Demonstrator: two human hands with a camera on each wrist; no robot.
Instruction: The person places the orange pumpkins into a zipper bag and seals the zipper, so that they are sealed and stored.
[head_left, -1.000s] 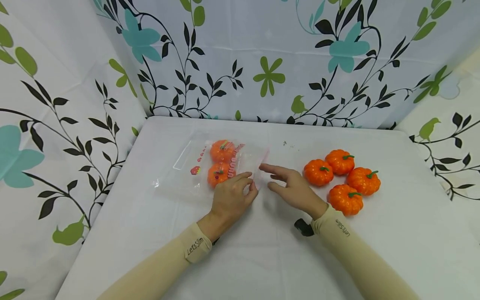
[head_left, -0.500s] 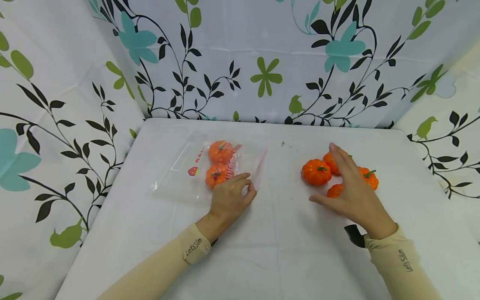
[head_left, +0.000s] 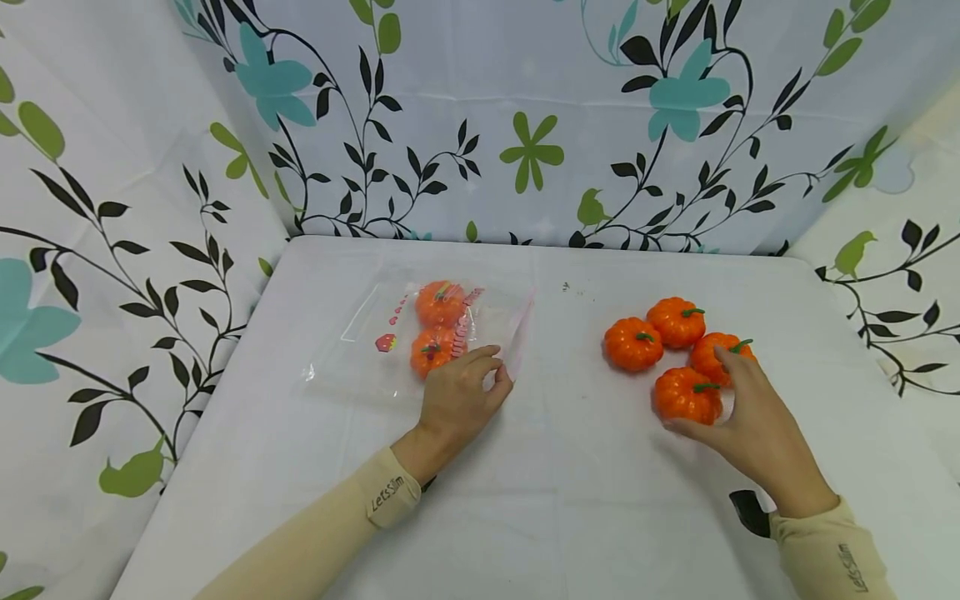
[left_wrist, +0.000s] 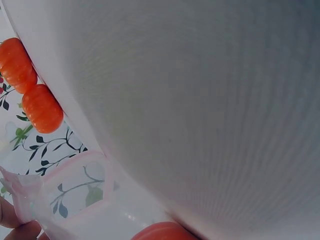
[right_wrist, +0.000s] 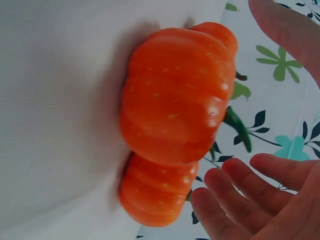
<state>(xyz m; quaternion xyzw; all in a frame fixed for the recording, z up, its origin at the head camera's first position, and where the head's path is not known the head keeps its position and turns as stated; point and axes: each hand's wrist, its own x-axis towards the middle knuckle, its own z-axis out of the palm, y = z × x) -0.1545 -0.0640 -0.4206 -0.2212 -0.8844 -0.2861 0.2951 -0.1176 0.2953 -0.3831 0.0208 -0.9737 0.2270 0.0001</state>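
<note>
My left hand (head_left: 459,398) pinches the pink-edged opening of a clear plastic zip bag (head_left: 352,362) that lies on the table with red print on it. Inside the bag are two small orange toy pumpkins (head_left: 439,303). In the left wrist view, fingertips (left_wrist: 25,230) hold the bag's mouth (left_wrist: 77,160), which gapes. My right hand (head_left: 768,446) is spread around the nearest pumpkin (head_left: 684,397) of the loose group, thumb at its near side. In the right wrist view that pumpkin (right_wrist: 175,97) with a green stem sits between thumb and fingers, which stand apart from it.
Beside the nearest one stand three more loose pumpkins (head_left: 633,344) in a tight cluster on the white table (head_left: 495,517). A leaf-patterned curtain (head_left: 450,100) hangs behind the table and along both sides.
My right hand has left the bag's mouth, swung right over the loose pumpkins and come down by the nearest one. The left hand keeps its pinch on the bag.
</note>
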